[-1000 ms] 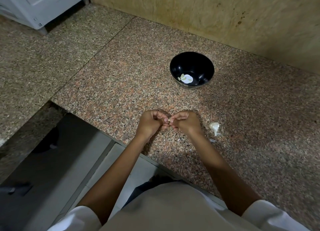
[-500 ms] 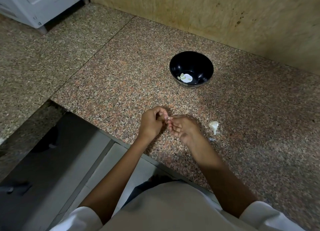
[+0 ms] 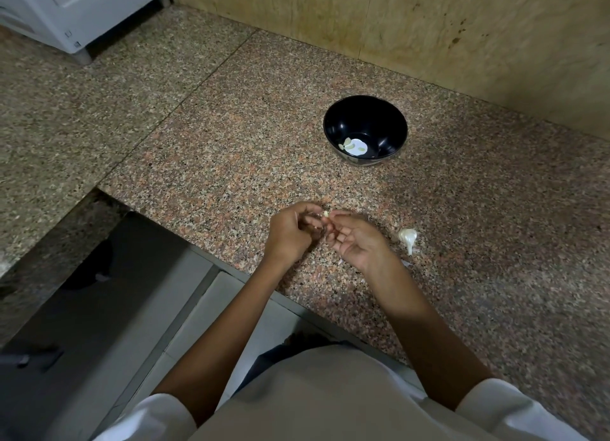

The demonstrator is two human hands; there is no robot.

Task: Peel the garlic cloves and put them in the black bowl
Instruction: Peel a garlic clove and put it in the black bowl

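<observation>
On the head camera, you are pinching a garlic clove (image 3: 325,213) between your left hand (image 3: 290,232) and right hand (image 3: 359,241), with the fingertips of both gripping it just above the counter (image 3: 231,163). The black bowl (image 3: 363,117) is sitting at 12 o'clock from them, with peeled cloves (image 3: 347,142) lying inside. A garlic bulb (image 3: 408,236) is lying at 3 o'clock.

The desk (image 3: 231,150) is polished speckled granite, the black bowl (image 3: 389,123) glossy and smooth, the far wall panel (image 3: 429,21) matt stained wood, the garlic bulb (image 3: 407,236) papery white.
</observation>
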